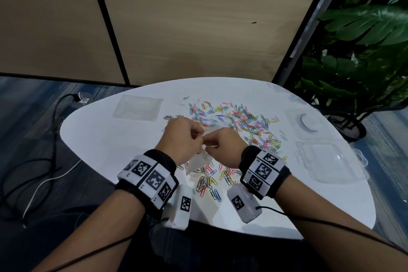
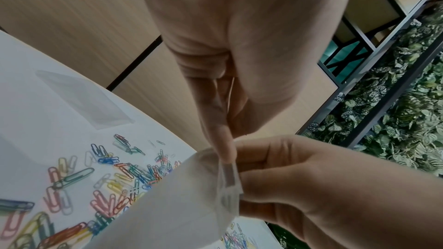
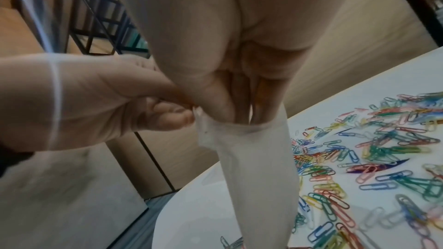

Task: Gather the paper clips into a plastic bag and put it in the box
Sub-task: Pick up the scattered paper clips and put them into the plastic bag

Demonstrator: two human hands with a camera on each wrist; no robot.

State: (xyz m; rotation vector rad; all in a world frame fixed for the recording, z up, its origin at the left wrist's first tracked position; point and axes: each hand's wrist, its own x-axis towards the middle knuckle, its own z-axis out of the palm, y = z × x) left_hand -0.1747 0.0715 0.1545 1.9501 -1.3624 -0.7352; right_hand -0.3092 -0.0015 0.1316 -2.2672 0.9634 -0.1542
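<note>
A small clear plastic bag (image 1: pixel 197 164) hangs over the white table (image 1: pixel 114 150), held at its mouth by both hands. My left hand (image 1: pixel 199 137) pinches the bag's top edge (image 2: pixel 226 158) between thumb and fingers. My right hand (image 1: pixel 208 142) grips the opposite edge, and in the right wrist view its fingertips (image 3: pixel 242 111) reach into the bag's mouth (image 3: pixel 239 130). Coloured paper clips (image 1: pixel 240 121) lie scattered on the table beyond and below the hands (image 2: pixel 107 177) (image 3: pixel 383 149). An open clear plastic box (image 1: pixel 331 161) lies at the right. I see no clips inside the bag.
A flat stack of spare clear bags (image 1: pixel 138 107) lies at the table's far left. A round clear piece (image 1: pixel 309 122) sits at the far right. A leafy plant (image 1: pixel 364 51) stands right of the table; cables (image 1: pixel 44 161) run over the floor on the left.
</note>
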